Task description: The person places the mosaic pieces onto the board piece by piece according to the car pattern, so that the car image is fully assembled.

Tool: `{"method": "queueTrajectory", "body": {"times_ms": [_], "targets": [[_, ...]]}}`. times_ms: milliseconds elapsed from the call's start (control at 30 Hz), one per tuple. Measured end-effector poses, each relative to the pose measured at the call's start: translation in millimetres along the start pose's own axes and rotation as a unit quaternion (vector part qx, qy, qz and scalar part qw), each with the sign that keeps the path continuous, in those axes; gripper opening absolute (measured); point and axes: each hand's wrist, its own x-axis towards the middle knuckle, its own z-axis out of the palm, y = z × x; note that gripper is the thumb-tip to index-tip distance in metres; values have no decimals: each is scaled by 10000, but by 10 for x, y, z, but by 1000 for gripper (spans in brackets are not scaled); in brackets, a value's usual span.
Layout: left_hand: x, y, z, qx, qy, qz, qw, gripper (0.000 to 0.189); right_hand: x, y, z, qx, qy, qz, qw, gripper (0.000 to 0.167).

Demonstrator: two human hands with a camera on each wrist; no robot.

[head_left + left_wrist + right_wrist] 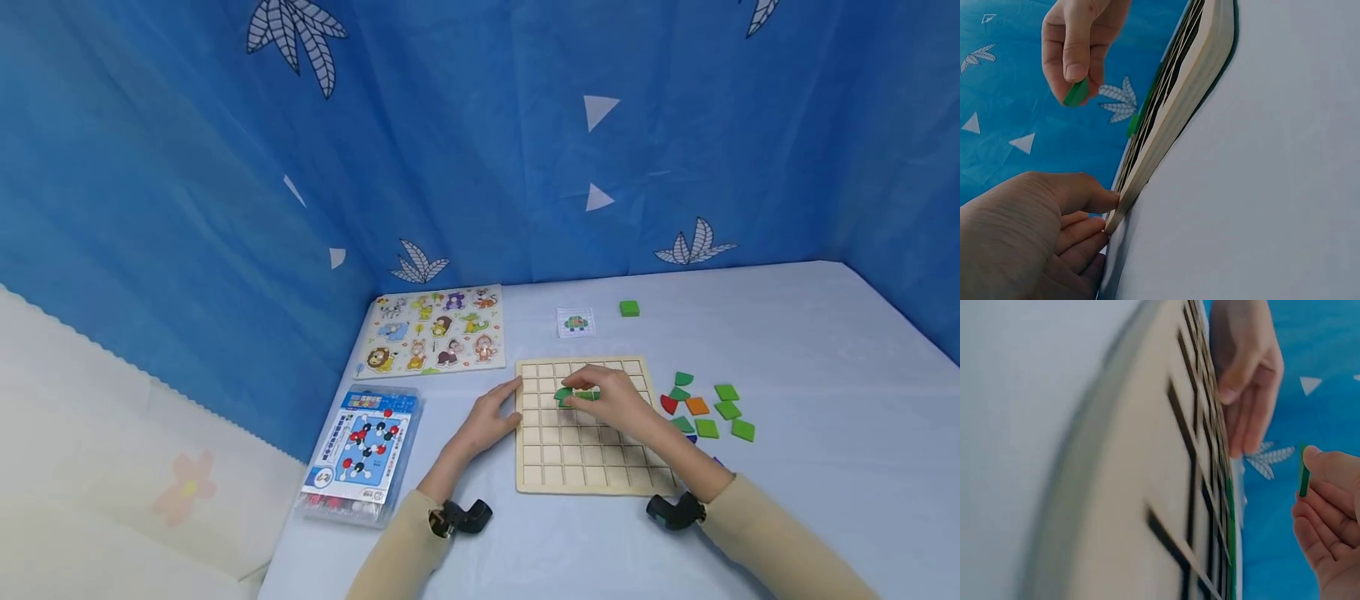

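Observation:
A wooden grid board [542, 462] lies on the table in the middle of the head view. Over its upper part, my right hand [611, 400] pinches a small green quarter-round tile [1075, 95] between thumb and fingers. In both wrist views the tile is held raised above the board. Some green tiles [588, 395] sit in the grid, partly hidden under that hand. My left hand [486, 423] rests at the board's left edge, thumb and fingertips touching its side. A small picture card [576, 332] with a coloured figure lies behind the board.
Right of the board lie several loose tiles, among them an orange square [697, 406] and a red piece [668, 404]. A green block [629, 308] stands farther back. An animal puzzle [431, 332] and a boxed molecule set [363, 454] occupy the left side.

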Motion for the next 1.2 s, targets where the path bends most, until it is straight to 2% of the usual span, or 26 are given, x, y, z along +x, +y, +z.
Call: {"method": "queueTrajectory", "body": {"times_ms": [233,400,533,700,1200], "targets": [[-9,-5,5,57,-7,-50,10000,62,-5,-50,252,118,-335,17,9994,27],[3,-14,1,74,-50,27,10000,62,-13,-21,322,-280,-528,-115,9981,28],[9,-22,-3,104,-51,102,9999,61,-22,8,350,-603,-578,-358,9959,26],[7,-27,-3,102,-44,111,9999,62,-35,38,371,-790,-673,-385,9939,25],[4,-2,-14,55,-42,51,10000,62,-47,62,358,-569,-765,-428,9945,26]]}}
